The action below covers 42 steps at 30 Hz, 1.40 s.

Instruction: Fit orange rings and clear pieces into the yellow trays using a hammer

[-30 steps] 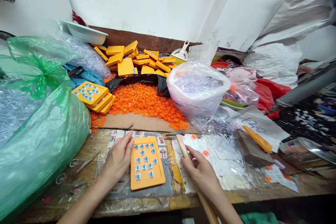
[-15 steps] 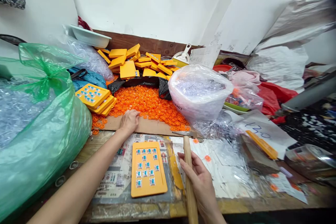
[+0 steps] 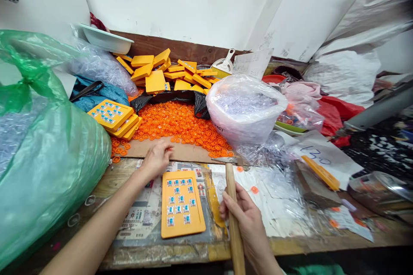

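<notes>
An orange plastic plate [image 3: 182, 204] with several small blue squares lies flat on the bench in front of me. My left hand [image 3: 157, 157] hovers just above its top edge, at the cardboard's rim, fingers curled in a pinch; what they hold is too small to name. My right hand [image 3: 245, 219] is wrapped round the wooden handle of a hammer [image 3: 232, 210], whose metal head [image 3: 227, 160] rests on the bench to the right of the plate.
A heap of orange rings [image 3: 180, 126] lies on cardboard [image 3: 180, 152] behind the plate. Further back are loose orange plates [image 3: 161, 73] and a stack with blue squares [image 3: 112, 116]. A green bag [image 3: 48, 150] fills the left, a clear bag [image 3: 245, 107] stands right.
My left hand left the plate's side, reached up to the orange rings, then drew back towards the plate with fingers pinched. The right hand tightened round the hammer handle.
</notes>
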Tool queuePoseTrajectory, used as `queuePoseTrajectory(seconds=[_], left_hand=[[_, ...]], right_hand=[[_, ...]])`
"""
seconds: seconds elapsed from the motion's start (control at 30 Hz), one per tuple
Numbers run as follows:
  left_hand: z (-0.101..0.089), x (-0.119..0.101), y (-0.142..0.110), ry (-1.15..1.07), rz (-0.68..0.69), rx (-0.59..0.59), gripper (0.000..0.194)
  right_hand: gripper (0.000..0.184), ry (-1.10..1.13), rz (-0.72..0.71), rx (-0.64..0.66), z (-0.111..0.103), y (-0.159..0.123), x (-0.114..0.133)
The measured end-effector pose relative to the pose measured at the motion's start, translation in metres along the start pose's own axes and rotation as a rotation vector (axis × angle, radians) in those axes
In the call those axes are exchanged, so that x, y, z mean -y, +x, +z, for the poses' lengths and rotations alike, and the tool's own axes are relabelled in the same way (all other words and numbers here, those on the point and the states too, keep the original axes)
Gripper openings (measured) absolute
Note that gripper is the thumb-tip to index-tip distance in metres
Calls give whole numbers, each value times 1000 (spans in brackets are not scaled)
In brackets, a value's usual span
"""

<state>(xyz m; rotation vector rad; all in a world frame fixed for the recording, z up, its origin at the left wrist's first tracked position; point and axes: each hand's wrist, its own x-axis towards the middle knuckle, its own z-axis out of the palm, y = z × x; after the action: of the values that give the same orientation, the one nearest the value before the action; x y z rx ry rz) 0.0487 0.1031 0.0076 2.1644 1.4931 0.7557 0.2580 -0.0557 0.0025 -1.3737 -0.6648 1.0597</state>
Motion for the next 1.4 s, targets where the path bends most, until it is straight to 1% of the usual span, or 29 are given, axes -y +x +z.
queuePoseTrajectory(seconds=[0.07,0.1,0.13,0.2,0.27,0.33,0.4,0.47,0.57,0.63,0.7,0.8,0.87,1.0,1.1,1.17,1.3,1.33,1.4], left_hand=[[-6,-6,-27,-51,30,10,24],[-9,-9,-41,-72,41,15,26],[-10,-10,-54,-99,47,18,28],[-9,-12,-73,-138,60,3,32],[-5,-12,-82,-146,83,-29,34],[0,-10,-84,-129,114,-59,36],[4,-8,-84,-119,140,-80,37],[5,-6,-83,-122,165,-103,38],[5,-4,-84,-143,176,-130,42],[6,-3,-85,-157,175,-129,46],[7,-2,-85,-166,176,-125,46],[9,-1,-85,-184,163,-121,44],[9,-1,-85,-213,136,-109,46],[8,-2,-84,-276,67,-103,52],[8,-2,-84,-295,46,-100,53],[9,-1,-85,-312,34,-91,53],[11,0,-84,-350,2,-78,53],[12,0,-84,-364,-10,-81,53],[12,0,-84,-398,-37,-88,55]], right_hand=[[58,-96,6,75,-5,-3,2],[57,-180,-20,103,-7,-4,3],[54,-285,-70,128,-8,-5,4],[46,-500,-217,183,-5,-8,8],[41,-659,-365,277,3,-12,11],[43,-748,-493,392,14,-15,14],[48,-811,-600,456,25,-18,16],[52,-897,-662,501,32,-19,16],[56,-1013,-670,545,36,-19,17],[56,-1037,-664,541,36,-19,19],[55,-1014,-679,518,35,-18,21],[54,-914,-723,463,34,-18,25],[54,-875,-741,457,34,-18,24],[55,-962,-693,533,35,-18,18],[56,-998,-655,540,36,-18,15],[55,-967,-661,532,36,-19,16],[54,-803,-715,455,36,-22,18],[53,-796,-705,452,36,-22,17],[52,-821,-632,478,36,-23,13]])
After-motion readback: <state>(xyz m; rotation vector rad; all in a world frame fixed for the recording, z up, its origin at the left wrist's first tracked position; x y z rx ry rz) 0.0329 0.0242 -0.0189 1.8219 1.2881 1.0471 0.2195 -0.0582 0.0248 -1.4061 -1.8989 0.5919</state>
